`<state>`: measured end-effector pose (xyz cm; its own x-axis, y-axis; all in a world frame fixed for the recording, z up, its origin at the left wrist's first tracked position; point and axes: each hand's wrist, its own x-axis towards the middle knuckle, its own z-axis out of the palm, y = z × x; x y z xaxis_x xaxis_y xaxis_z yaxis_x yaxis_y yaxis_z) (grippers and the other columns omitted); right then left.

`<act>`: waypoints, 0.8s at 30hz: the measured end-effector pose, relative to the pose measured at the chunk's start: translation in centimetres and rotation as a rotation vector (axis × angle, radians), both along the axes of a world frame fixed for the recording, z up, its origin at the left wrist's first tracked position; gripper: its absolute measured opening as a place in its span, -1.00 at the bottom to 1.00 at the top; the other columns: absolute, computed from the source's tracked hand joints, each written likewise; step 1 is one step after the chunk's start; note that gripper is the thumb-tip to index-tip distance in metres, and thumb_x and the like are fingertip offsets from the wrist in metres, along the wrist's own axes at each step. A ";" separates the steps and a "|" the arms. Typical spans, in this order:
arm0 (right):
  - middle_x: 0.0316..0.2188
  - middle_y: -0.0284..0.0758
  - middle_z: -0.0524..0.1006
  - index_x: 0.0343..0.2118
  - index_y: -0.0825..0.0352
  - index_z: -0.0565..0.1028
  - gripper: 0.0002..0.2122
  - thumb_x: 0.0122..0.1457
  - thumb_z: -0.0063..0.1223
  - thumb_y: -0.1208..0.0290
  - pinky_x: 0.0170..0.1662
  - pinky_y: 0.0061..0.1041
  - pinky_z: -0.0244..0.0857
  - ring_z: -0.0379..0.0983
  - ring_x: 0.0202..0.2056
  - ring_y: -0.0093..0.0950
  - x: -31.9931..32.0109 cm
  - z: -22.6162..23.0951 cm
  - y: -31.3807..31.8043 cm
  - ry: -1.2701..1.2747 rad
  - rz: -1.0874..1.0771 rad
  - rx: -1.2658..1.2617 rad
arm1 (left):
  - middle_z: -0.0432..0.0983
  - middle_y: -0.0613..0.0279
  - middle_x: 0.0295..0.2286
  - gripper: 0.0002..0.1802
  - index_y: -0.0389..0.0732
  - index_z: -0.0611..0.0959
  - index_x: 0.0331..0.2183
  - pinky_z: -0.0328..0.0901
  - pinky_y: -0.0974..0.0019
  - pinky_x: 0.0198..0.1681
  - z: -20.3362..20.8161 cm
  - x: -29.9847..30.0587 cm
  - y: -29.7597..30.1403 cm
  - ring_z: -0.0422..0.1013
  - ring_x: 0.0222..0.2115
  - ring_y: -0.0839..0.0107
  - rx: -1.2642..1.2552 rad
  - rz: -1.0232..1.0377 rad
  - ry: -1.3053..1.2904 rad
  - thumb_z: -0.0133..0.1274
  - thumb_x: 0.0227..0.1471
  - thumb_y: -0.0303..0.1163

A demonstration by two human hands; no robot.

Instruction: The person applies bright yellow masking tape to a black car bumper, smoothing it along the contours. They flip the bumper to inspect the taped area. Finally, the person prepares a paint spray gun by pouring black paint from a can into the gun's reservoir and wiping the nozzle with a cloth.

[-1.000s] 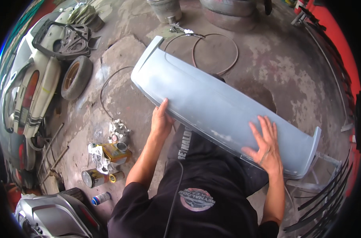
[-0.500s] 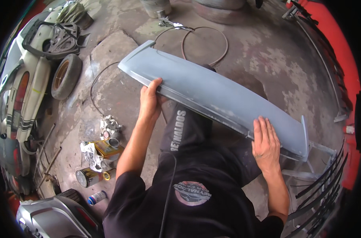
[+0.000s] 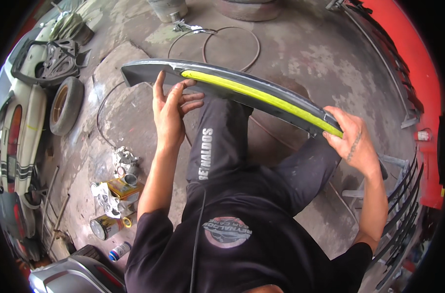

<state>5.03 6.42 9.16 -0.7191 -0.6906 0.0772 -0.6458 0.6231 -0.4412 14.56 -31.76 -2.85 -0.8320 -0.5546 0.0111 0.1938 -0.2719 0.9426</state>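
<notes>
Looping behind the panel [image 3: 261, 95], hose [image 3: 259, 45]

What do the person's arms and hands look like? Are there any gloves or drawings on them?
No gloves! The left hand and right hand are bare. A dark marking, maybe a tattoo, runs along the right hand near the wrist. Short black sleeves leave both forearms uncovered, and I see no watch or bracelet.
</notes>
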 end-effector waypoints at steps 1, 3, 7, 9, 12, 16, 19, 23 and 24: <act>-0.25 0.02 0.61 0.02 0.41 0.52 -0.57 0.03 0.30 0.54 -0.18 -0.19 0.42 0.57 -0.27 0.02 -0.5 0.3 0.3 -0.011 -0.001 0.012 | 0.55 -0.27 0.03 -0.18 -0.25 0.00 0.47 0.61 0.12 -0.18 0.0 0.0 0.4 0.66 -0.19 0.03 -0.026 -0.013 0.017 0.01 0.38 -0.36; -0.28 0.03 0.60 0.01 0.44 0.52 -0.56 0.02 0.32 0.51 -0.18 -0.21 0.40 0.55 -0.31 0.00 -1.8 0.8 0.7 -0.039 0.009 0.030 | 0.57 -0.20 0.01 -0.15 -0.21 -0.05 0.48 0.61 0.21 -0.21 -0.3 0.0 1.3 0.67 -0.22 0.13 -0.075 -0.029 0.066 0.02 0.38 -0.42; -0.29 0.07 0.59 -0.01 0.50 0.52 -0.50 -0.02 0.36 0.37 -0.18 -0.19 0.38 0.56 -0.29 0.00 -4.9 1.3 0.8 -0.168 0.006 0.118 | 0.56 -0.09 0.02 -0.21 -0.15 0.09 0.45 0.57 0.32 -0.19 -2.0 0.4 3.4 0.63 -0.22 0.31 -0.084 -0.074 0.081 0.07 0.35 -0.51; -0.29 0.07 0.60 -0.01 0.49 0.52 -0.49 -0.03 0.36 0.37 -0.16 -0.21 0.38 0.55 -0.29 -0.02 -5.7 0.7 0.8 -0.098 0.043 0.096 | 0.57 0.00 0.00 -0.31 -0.19 0.23 0.39 0.54 0.35 -0.20 -3.5 0.8 4.6 0.60 -0.25 0.37 -0.122 -0.127 0.051 0.08 0.33 -0.52; -0.31 0.04 0.61 -0.02 0.49 0.53 -0.51 -0.04 0.36 0.39 -0.14 -0.27 0.39 0.56 -0.30 -0.10 -7.0 0.6 1.0 -0.080 0.047 0.081 | 0.58 0.15 -0.06 -0.49 -0.26 0.46 0.26 0.48 0.38 -0.22 -6.2 0.9 6.7 0.58 -0.27 0.45 -0.177 -0.255 -0.032 0.09 0.32 -0.52; -0.34 -0.06 0.62 -0.05 0.49 0.55 -0.55 -0.03 0.36 0.45 -0.11 -0.35 0.40 0.56 -0.31 -0.23 -7.5 1.6 0.1 -0.211 -0.060 0.106 | 0.65 0.15 -0.10 -0.56 -0.31 0.58 0.17 0.50 0.34 -0.16 -8.0 1.0 7.7 0.61 -0.22 0.43 -0.258 -0.391 -0.214 0.16 0.34 -0.35; -0.35 -0.09 0.61 -0.05 0.49 0.55 -0.57 -0.02 0.35 0.49 -0.10 -0.35 0.41 0.57 -0.30 -0.28 -7.7 1.8 0.0 -0.221 -0.087 0.082 | 0.67 0.11 -0.11 -0.57 -0.30 0.59 0.15 0.51 0.32 -0.18 -7.8 0.8 7.7 0.61 -0.25 0.42 -0.347 -0.409 -0.330 0.14 0.36 -0.29; -0.32 -0.06 0.63 -0.02 0.48 0.56 -0.55 -0.01 0.37 0.46 -0.07 -0.33 0.41 0.60 -0.26 -0.24 -7.7 1.5 0.1 -0.146 -0.078 0.083 | 0.69 0.09 -0.14 -0.58 -0.30 0.61 0.13 0.52 0.31 -0.19 -9.0 0.5 7.2 0.62 -0.26 0.44 -0.258 -0.362 -0.268 0.13 0.37 -0.27; -0.30 -0.05 0.64 -0.01 0.47 0.56 -0.54 -0.01 0.37 0.46 -0.06 -0.32 0.41 0.60 -0.25 -0.21 -7.6 1.5 0.1 -0.147 -0.091 0.088 | 0.69 0.10 -0.16 -0.59 -0.31 0.62 0.12 0.52 0.31 -0.19 -8.6 0.4 7.1 0.62 -0.26 0.44 -0.267 -0.353 -0.269 0.13 0.37 -0.27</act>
<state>-2.53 6.47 10.70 -0.7780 -0.6217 -0.0908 -0.5179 0.7163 -0.4676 14.94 -24.71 -11.50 -0.9609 -0.2465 -0.1262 -0.1249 -0.0206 0.9919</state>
